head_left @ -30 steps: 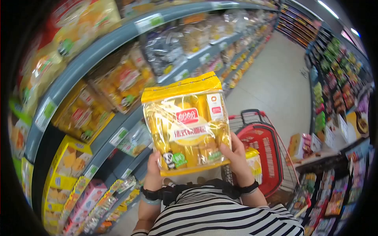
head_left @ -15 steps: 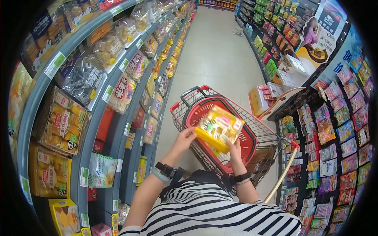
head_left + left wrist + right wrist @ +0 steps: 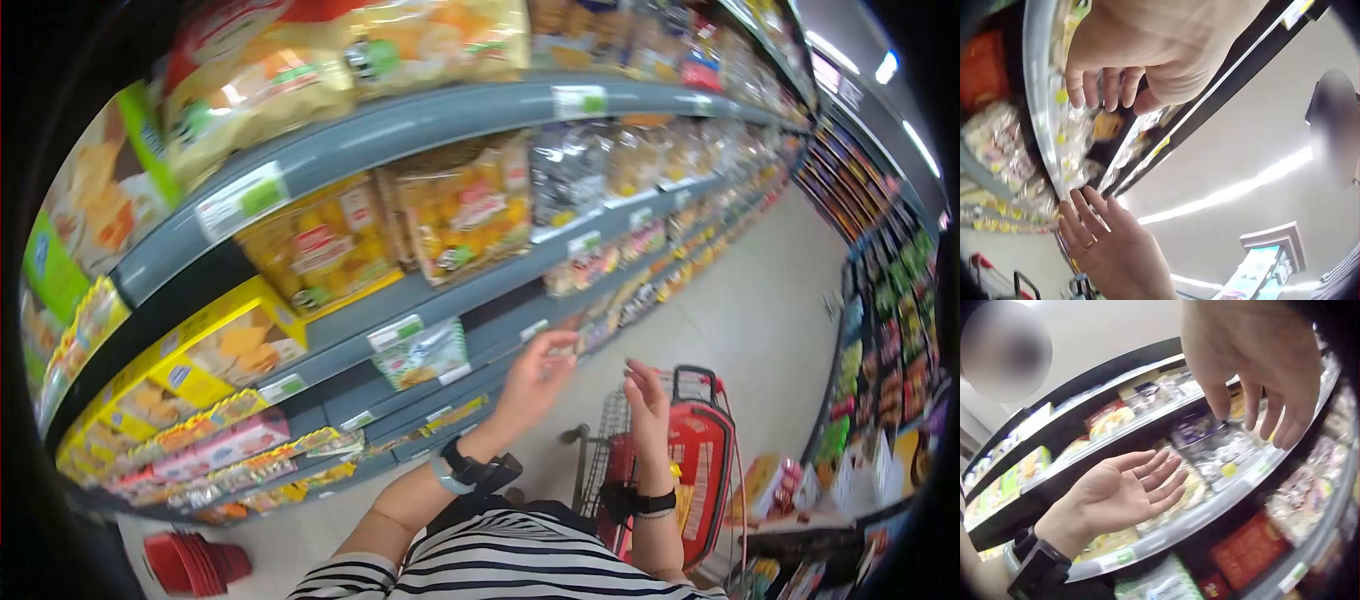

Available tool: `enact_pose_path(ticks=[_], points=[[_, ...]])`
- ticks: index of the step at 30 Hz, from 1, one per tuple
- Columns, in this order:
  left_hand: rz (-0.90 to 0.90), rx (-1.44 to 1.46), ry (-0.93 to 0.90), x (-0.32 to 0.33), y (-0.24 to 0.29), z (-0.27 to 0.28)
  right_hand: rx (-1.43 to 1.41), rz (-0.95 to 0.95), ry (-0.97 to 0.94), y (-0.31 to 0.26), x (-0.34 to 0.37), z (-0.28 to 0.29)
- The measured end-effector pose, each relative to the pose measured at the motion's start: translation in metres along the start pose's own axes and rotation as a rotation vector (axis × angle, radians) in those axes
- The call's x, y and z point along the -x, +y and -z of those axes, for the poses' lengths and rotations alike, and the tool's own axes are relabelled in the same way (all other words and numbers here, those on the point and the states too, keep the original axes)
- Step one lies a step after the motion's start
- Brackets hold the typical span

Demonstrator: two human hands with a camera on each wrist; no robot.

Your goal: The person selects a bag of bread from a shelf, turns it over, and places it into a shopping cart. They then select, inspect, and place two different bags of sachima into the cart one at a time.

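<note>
My left hand (image 3: pixel 540 378) is raised in front of the shelves with relaxed fingers and holds nothing. Just to its right, my right hand (image 3: pixel 650 405) is also empty, its fingers loosely spread. Both palms show in the wrist views, the left hand (image 3: pixel 1125 494) with a dark watch at the wrist. Beside and below the right forearm stands a shopping cart (image 3: pixel 592 480) carrying a red basket (image 3: pixel 700 450). A bit of yellow packaging (image 3: pixel 684 500) shows in it, mostly hidden behind the forearm. Yellow bread packs (image 3: pixel 325 245) sit on the shelf ahead of the left hand.
Long grey shelves (image 3: pixel 400 125) with bagged snacks curve across the left and front. Yellow boxes (image 3: pixel 235 345) fill a lower shelf. Red stacked baskets (image 3: pixel 190 562) stand on the floor at lower left. A tiled aisle (image 3: pixel 745 260) runs away to the right, past another display rack.
The yellow bread pack, held in both hands before and lowered over the basket, has left them. The hands have risen apart, and the view has swung left toward the shelves.
</note>
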State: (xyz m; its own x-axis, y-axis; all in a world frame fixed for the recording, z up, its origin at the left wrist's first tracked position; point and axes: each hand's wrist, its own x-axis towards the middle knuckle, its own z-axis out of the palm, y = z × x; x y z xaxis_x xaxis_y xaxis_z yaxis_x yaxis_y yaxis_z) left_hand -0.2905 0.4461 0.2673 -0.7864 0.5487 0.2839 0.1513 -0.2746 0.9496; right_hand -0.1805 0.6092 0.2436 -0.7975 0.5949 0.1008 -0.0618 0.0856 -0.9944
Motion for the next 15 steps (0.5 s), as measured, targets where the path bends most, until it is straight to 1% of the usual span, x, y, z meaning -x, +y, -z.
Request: enact_pose_path(ticks=[1, 3, 4, 6, 7, 9, 10, 12, 13, 14, 15], points=[[-0.029, 0.009, 0.111, 0.002, 0.016, 0.022, -0.006, 0.077, -0.134, -0.009, -0.011, -0.024], [-0.262, -0.274, 0.342, 0.004, 0.038, 0.070, -0.100, 0.199, -0.384, -0.033, -0.027, -0.079], [-0.321, -0.394, 0.455, 0.008, 0.055, 0.091, -0.106, 0.206, -0.407, -0.042, -0.032, -0.104], [-0.455, -0.681, 0.664, 0.017, 0.087, 0.127, -0.108, 0.345, -0.599, -0.060, -0.037, -0.149], [-0.528, -0.849, 0.760, 0.020, 0.101, 0.144, -0.121, 0.367, -0.671, -0.072, -0.038, -0.168], [-0.563, -1.062, 0.862, 0.025, 0.127, 0.172, -0.129, 0.390, -0.771, -0.083, -0.038, -0.198], [-0.498, -1.137, 0.962, 0.026, 0.133, 0.183, -0.132, 0.397, -0.782, -0.087, -0.037, -0.211], [-0.550, -1.176, 0.982, 0.024, 0.147, 0.203, -0.142, 0.489, -0.745, -0.094, -0.035, -0.232], [-0.563, -1.173, 0.979, 0.022, 0.154, 0.206, -0.143, 0.492, -0.742, -0.096, -0.038, -0.240], [-0.568, -1.169, 0.975, 0.022, 0.154, 0.206, -0.083, 0.589, -0.584, -0.098, -0.043, -0.246], [-0.481, -1.079, 0.872, 0.021, 0.153, 0.205, -0.021, 0.680, -0.421, -0.102, -0.050, -0.251]])
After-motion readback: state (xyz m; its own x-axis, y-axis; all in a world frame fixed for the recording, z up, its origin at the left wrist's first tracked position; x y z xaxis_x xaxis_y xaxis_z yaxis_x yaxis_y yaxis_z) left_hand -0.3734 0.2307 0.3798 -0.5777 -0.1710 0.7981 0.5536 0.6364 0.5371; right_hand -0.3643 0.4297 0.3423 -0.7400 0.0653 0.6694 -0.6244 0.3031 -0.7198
